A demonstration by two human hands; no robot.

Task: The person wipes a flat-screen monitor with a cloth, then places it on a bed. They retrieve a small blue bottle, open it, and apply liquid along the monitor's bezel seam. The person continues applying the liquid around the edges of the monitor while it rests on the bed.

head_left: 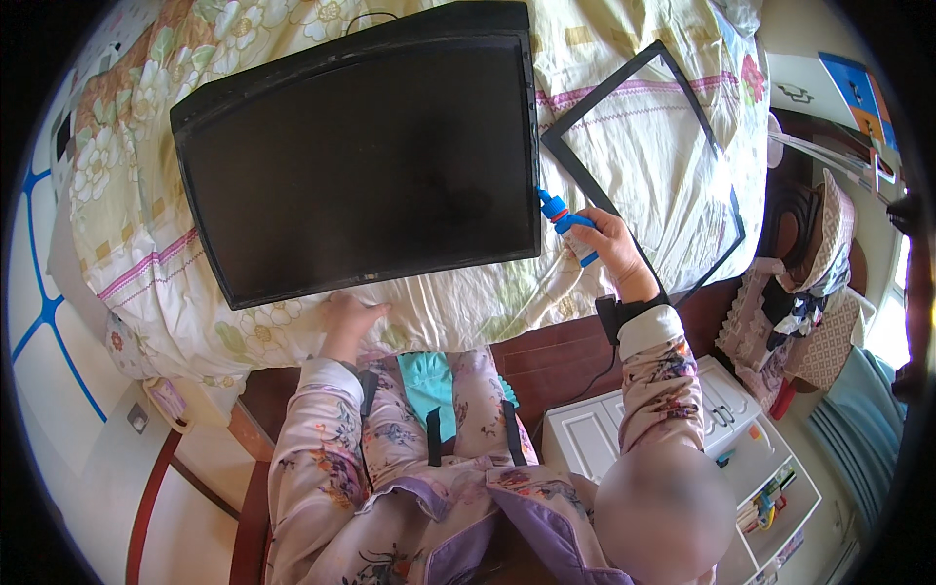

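A black flat screen monitor (pixel 361 166) lies face up on a flowered bedspread. In my right hand (pixel 614 249) is a small glue-type squeeze bottle (pixel 571 231) with a blue nozzle, a red ring and a white-and-blue body. Its nozzle tip points at the monitor's right side edge, close to or touching it. My left hand (pixel 353 320) rests on the bedspread at the monitor's near edge, its thumb stretched out to the right. The other fingers are partly hidden. A thin black rectangular frame (pixel 585 175) lies to the right of the monitor, behind my right hand.
The bedspread (pixel 487 302) ends just in front of my knees. A white cabinet (pixel 585 429) with an open drawer of small items stands at the lower right. Clothes and cloth-covered things (pixel 790 312) are piled at the far right. A dark cable hangs below my right wrist.
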